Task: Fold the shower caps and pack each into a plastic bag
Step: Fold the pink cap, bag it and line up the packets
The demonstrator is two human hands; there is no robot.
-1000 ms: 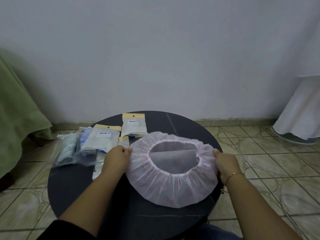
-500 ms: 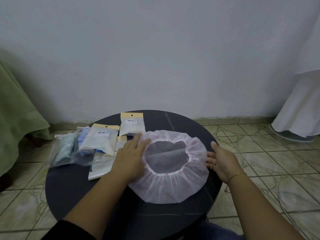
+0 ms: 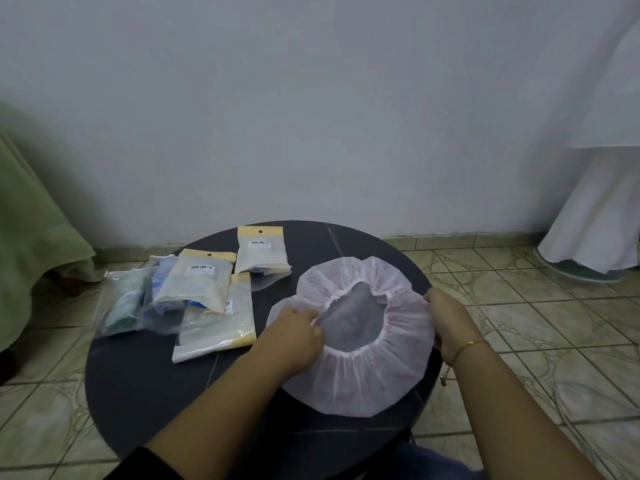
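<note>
A white shower cap (image 3: 360, 379) with a pink gathered elastic rim lies spread open on the right half of the round dark table (image 3: 145, 386). My left hand (image 3: 294, 336) pinches the cap's elastic at its left inner rim. My right hand (image 3: 446, 315) grips the cap's right outer edge, fingers curled round the fabric. Plastic bags with yellow header cards lie to the left: one (image 3: 262, 252) at the back, one (image 3: 197, 282) on a heap, and a flat one (image 3: 221, 327) nearest my left hand.
Clear bags with green (image 3: 123, 303) and blue contents lie at the table's left edge. A green cloth (image 3: 31, 237) hangs at far left, a white cloth (image 3: 602, 216) at far right. Tiled floor surrounds the table; a wall stands behind.
My left hand has moved from lying flat on the cap's left side to pinching its inner elastic rim. My right hand has closed on the right edge. The cap shifted slightly right.
</note>
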